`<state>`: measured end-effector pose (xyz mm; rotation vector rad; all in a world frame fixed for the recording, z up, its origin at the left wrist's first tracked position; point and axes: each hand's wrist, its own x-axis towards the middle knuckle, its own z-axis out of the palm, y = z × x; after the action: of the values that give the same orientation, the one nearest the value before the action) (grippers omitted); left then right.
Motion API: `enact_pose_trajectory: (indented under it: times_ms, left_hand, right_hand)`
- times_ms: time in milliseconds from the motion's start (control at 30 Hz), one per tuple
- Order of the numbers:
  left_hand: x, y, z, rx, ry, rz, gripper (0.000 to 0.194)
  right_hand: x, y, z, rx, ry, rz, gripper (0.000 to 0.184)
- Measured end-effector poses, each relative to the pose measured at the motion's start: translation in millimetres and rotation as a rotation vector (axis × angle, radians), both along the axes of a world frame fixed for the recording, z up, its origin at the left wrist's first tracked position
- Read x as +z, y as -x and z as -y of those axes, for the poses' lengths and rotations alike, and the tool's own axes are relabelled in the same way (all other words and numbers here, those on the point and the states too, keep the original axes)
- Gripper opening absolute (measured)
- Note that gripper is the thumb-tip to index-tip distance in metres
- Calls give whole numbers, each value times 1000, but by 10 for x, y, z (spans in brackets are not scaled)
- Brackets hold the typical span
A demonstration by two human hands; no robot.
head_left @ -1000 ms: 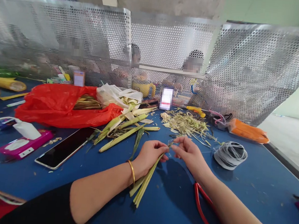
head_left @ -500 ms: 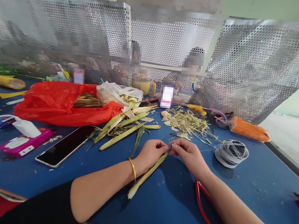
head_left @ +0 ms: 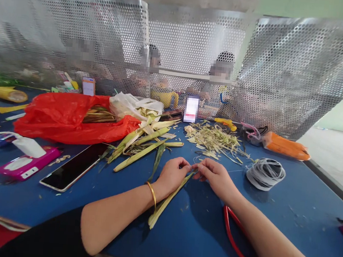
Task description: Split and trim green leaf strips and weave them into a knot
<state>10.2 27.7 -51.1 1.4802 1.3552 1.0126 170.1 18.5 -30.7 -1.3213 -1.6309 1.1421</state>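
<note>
Grips a narrow bundle of pale green leaf strips (head_left: 170, 203) in the left hand (head_left: 173, 174), with thumb pressed to forefinger near the upper end and a gold bangle (head_left: 152, 195) at the wrist. Slants the bundle back over the blue table (head_left: 197, 240), with the loose lower end beside the left forearm (head_left: 117, 220). Holds the right hand (head_left: 213, 176) just beside the left, at the bundle's upper end, with thumb and fingers near together; cannot tell the firmness of that grip or the thing in it. Runs a thin thread (head_left: 234, 171) from near the right hand toward a pale spool (head_left: 265, 174). Has a red curved loop (head_left: 234, 246) partly under the right forearm (head_left: 269, 243). Beyond the left hand, shows more long leaves (head_left: 140, 157) close to a red plastic bag (head_left: 54, 113); ahead of both hands, has a loose heap of shredded scraps (head_left: 214, 140). To the left, includes a dark-screened phone (head_left: 75, 167) lying flat beside a magenta power strip (head_left: 28, 165).
</note>
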Motion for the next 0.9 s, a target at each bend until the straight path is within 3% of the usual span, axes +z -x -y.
enact_pose_trajectory:
  times_ms: [367,667,900]
  left_hand:
    - [166,-35,67,-82,192,320,10]
    - [135,-33,60,-217,191,281,10]
    - [126,-26,39,-204,301,315,12]
  right_hand:
    - [4,-47,-38,49,7,11,25]
    - [21,-30,-3,108,-13,88,21]
    - [67,-75,-19,98,-18,179,17]
